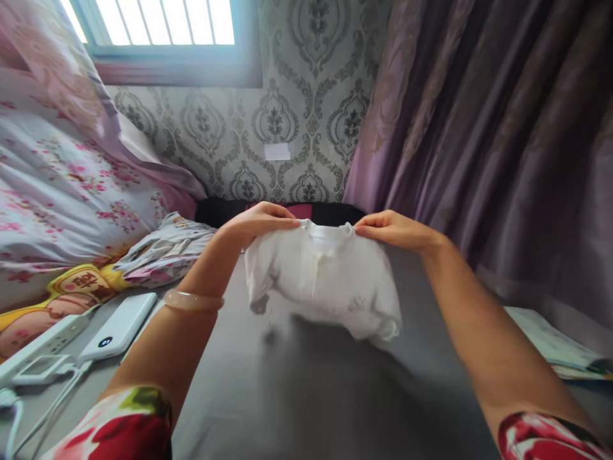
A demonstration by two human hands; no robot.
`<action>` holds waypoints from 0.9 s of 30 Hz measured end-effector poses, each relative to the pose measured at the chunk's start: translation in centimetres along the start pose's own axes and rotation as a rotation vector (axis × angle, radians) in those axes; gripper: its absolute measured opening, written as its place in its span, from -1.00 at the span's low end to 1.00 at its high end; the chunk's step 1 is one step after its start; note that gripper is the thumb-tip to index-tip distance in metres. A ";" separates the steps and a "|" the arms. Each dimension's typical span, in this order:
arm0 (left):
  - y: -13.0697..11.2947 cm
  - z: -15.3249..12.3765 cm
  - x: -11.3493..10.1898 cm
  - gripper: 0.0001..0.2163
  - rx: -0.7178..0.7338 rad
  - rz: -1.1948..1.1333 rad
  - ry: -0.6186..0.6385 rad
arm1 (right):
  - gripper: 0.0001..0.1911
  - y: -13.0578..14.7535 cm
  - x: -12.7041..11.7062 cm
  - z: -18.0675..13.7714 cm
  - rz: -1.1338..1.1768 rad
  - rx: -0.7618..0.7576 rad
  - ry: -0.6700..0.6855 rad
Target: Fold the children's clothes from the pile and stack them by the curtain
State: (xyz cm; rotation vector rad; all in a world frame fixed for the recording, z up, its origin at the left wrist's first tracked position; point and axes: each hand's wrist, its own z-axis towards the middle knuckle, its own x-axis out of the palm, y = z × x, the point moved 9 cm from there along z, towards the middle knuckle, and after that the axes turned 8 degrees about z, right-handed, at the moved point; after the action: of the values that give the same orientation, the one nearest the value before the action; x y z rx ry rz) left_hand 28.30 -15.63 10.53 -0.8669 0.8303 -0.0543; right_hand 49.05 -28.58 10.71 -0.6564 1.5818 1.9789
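The white shirt (320,275) hung above the grey sheet (215,383), pinched at the shoulders, beside the collar, by the fingers of the left hand (258,221) and right hand (398,230). Toward the sheet's left edge lay a power strip (50,342) and white power bank (122,322).

pale glossy ring-shaped bangle (194,301), left forearm (165,345) | left sleeve (127,429): red, white, olive-green printed fabric | right sleeve (546,437): red, white, black print

Window (165,22) blown out, upper left; dim room. Dark shadow beneath white garment (320,275), its hem motion-blurred.
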 end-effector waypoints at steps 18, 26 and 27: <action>-0.4 1.3 1.2 -0.67 -0.012 0.019 -0.088 | -0.62 -1.8 -1.4 1.8 -0.041 -0.044 -0.221; 0.7 1.5 -0.6 -0.67 0.077 0.176 -0.343 | -0.71 -1.1 -2.6 0.8 -0.317 -0.140 -0.511; 0.6 1.4 -0.6 -0.69 0.082 0.202 -0.349 | -0.72 -1.0 -2.6 0.7 -0.323 -0.138 -0.522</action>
State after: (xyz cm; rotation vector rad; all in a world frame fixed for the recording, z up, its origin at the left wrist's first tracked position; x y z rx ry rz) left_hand 28.58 -14.08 10.97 -0.6860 0.5788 0.2332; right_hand 51.63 -27.99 11.78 -0.3715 0.9700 1.8293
